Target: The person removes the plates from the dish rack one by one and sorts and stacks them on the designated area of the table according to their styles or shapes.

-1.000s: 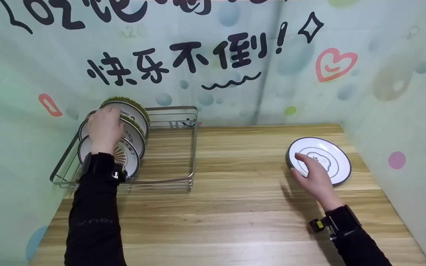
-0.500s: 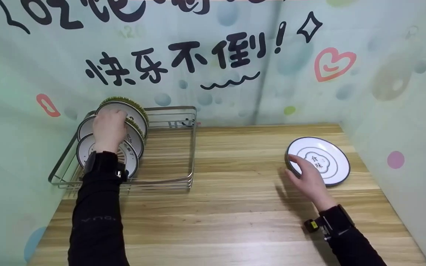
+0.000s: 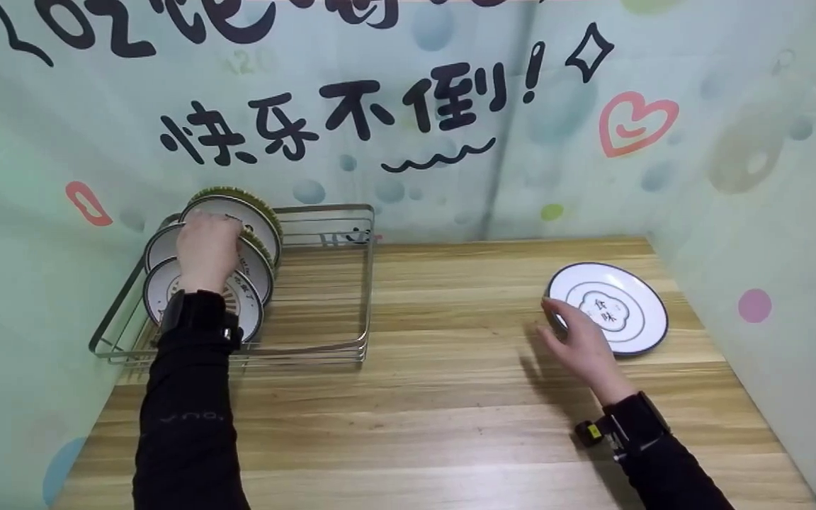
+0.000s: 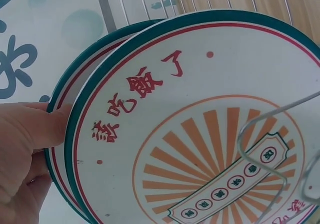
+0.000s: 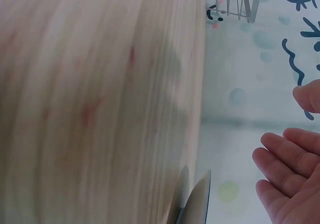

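Observation:
My left hand (image 3: 208, 248) pinches the rim of a plate (image 4: 97, 58) standing in the wire dish rack; thumb and fingers show at its edge in the left wrist view. In front of that plate leans another plate (image 4: 115, 154) with an orange sunburst and red characters. Another plate (image 3: 227, 207) with a yellow-green fringed edge stands behind them. Over the left edge of a white, dark-rimmed plate (image 3: 635, 304) on the table is my right hand (image 3: 581, 347), holding nothing. Its fingers (image 5: 280, 164) are loosely extended in the right wrist view.
The metal rack (image 3: 365, 283) sits at the left, with plates in its left part and bare wires at its right. Bare wooden tabletop (image 3: 436, 397) lies between the rack and the right plate. A printed cloth wall (image 3: 436, 198) closes the back and sides.
My right hand has drawn left, uncovering more of the table plate. My left hand has shifted slightly right and down among the racked plates, then stayed nearly still.

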`<state>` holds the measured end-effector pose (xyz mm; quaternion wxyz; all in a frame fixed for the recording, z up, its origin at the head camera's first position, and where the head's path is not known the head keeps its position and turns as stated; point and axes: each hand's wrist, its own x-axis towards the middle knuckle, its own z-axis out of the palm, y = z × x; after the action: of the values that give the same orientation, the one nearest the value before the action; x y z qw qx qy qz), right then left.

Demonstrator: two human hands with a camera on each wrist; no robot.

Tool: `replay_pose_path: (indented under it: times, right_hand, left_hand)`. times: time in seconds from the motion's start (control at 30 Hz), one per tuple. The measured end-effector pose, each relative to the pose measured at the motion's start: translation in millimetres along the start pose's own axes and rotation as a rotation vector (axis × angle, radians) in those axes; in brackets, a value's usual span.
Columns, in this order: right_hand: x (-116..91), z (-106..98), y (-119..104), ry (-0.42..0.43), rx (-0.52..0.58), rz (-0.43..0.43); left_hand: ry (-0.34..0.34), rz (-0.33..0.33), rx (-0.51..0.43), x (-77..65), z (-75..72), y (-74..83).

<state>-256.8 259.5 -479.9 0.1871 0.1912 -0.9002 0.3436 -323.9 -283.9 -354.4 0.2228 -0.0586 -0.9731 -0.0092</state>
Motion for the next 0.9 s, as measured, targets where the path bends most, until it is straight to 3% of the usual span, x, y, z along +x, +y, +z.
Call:
replay_pose_path:
  times: [0.3, 0.63, 0.9]
  right_hand:
    - [3.3, 3.3, -7.0, -0.049, 0.034, 0.005]
    - [4.0, 0.4, -9.6, -0.064, 0.032, 0.022]
    - [4.4, 1.3, -10.5, -0.038, 0.049, 0.015]
  left_hand:
    - [0.035, -0.005, -0.036, -4.8, -2.7, -0.6]
    - [-0.024, -0.008, -0.063, -1.7, -5.6, -5.2]
    - [-0.031, -0.012, -0.044, -2.6, -9.9, -2.4]
